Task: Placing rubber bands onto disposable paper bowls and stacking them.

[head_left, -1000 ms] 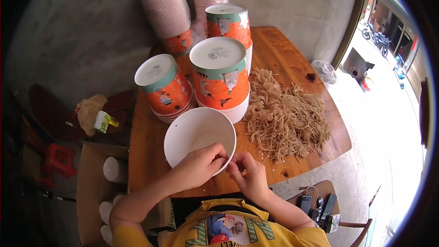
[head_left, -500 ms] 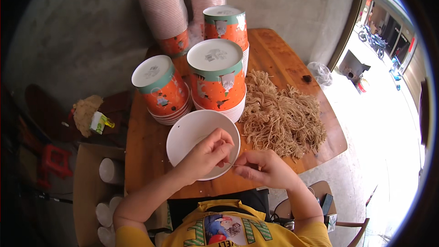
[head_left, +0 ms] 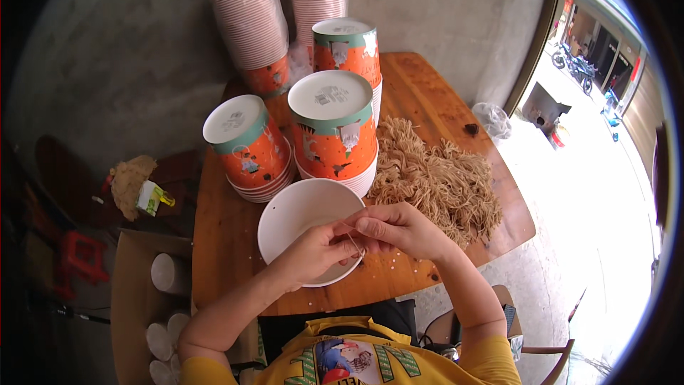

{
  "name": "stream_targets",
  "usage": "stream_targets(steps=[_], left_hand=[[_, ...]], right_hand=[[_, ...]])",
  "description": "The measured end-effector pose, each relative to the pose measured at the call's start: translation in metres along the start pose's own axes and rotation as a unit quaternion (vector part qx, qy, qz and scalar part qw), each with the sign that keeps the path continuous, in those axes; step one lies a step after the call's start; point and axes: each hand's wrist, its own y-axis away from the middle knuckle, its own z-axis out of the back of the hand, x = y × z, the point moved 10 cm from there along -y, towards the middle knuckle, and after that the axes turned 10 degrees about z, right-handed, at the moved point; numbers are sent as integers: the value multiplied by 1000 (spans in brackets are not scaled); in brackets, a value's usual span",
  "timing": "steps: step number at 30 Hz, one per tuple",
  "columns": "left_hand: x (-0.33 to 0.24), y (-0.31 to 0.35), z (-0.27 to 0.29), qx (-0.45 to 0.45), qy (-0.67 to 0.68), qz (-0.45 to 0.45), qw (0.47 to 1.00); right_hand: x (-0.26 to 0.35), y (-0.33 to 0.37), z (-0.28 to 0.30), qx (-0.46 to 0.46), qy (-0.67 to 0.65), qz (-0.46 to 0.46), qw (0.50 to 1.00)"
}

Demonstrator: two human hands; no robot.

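Observation:
A white paper bucket (head_left: 281, 217) rests with its mouth up at the near edge of the table. Over its right rim my two hands meet. My left hand (head_left: 317, 251) is closed in a pinch on a thin pale string (head_left: 352, 240). Against its fingertips, my right hand (head_left: 400, 231) pinches the same string between thumb and forefinger. A short length of string shows between the hands; its ends are hidden by the fingers. To the right of the bucket lies a heap of tan twisted cords (head_left: 442, 185).
Upside-down stacks of orange paper buckets (head_left: 331, 146) stand behind, with tall wrapped stacks (head_left: 249, 21) against the wall. A cardboard box (head_left: 128, 285) at the left holds white cups (head_left: 169, 273). A small dark lump (head_left: 471, 129) sits near the wooden table's (head_left: 420, 89) right edge.
My right hand has moved up and left to meet my left hand, and the string is now between them. The whole view has shifted slightly.

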Motion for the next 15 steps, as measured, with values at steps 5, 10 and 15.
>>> stream_targets(steps=[5,10,15], left_hand=[[11,-4,4,27,49,14,998],[10,-6,0,31,49,27,998],[6,-7,-2,9,40,31,999]], right_hand=[[-6,2,6,-47,-17,0,999],[-11,15,14,-112,2,-2,994],[-12,21,15,-112,1,26,993]])
